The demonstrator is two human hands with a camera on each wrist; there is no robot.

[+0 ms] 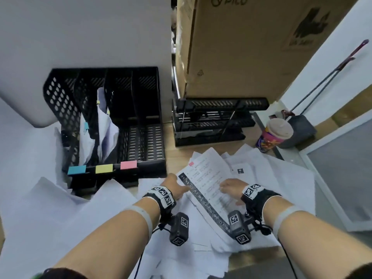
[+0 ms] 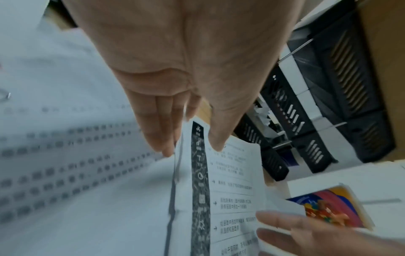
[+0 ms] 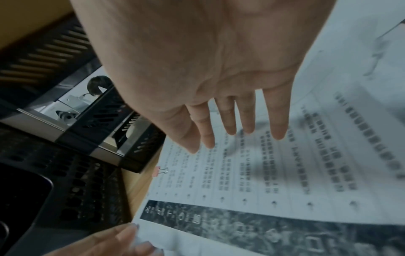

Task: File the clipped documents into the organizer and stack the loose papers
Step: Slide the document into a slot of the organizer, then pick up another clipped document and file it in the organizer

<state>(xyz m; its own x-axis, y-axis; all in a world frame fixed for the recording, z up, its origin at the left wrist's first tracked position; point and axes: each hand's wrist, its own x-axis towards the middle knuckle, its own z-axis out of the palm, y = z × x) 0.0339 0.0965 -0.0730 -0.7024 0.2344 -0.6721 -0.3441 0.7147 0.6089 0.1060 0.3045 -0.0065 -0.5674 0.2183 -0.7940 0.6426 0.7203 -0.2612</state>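
Two hands meet on one pink-clipped document (image 1: 203, 178) in the head view: your left hand (image 1: 177, 187) takes its near-left edge while your right hand (image 1: 231, 188) lies on the printed page. It sits atop a scattered heap of loose papers (image 1: 271, 174) on the desk, just right of the black organizer (image 1: 104, 121). Judging by the slots, you are partway through: white bundles with a blue and a yellow clip stand in the blue-tagged and yellow-tagged compartments, while the pink-tagged slot (image 1: 128, 165) looks empty. None of the loose sheets is stacked yet. A lidded cup (image 1: 275, 135) stands at the heap's far edge.

From the left wrist, your thumb (image 2: 217, 136) presses on the document's dark printed band with fingers (image 2: 157, 131) tucked beneath the edge, so this hand pinches the bundle. The other hand's fingertips reach in at lower right.

From the right wrist, your fingers (image 3: 276, 121) are straight and spread over the text, relaxed and gripping nothing; whether they touch the page, you cannot tell. The pink clip (image 3: 161, 171) bites the document's far corner, beside the organizer's base.
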